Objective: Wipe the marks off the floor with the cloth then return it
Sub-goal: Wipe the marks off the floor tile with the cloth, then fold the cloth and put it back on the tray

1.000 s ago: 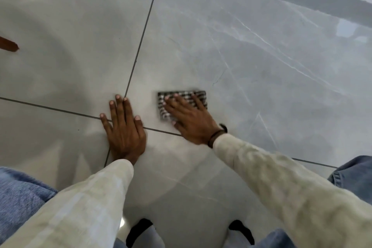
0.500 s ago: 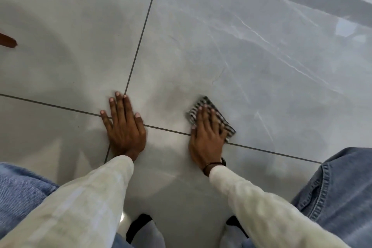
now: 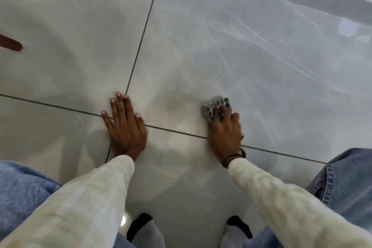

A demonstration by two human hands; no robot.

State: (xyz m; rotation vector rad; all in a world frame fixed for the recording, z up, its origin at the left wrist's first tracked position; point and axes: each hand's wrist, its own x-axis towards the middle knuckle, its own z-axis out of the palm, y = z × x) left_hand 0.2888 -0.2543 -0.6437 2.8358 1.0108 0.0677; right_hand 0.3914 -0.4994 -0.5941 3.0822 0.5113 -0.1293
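Cloth under R hand; L hand apart.

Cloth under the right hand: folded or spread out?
Folded into a compact pad. The cloth shows only as a small checked patch past the right hand, which presses it to the floor; blur hides its folds.

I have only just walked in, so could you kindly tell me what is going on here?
A person crouches over a grey tiled floor. The right hand presses a checked cloth flat on a tile, just past a grout line. The left hand rests flat on the floor, fingers spread, as a prop. A dull smudge lies between the hands, so the wiping looks unfinished.
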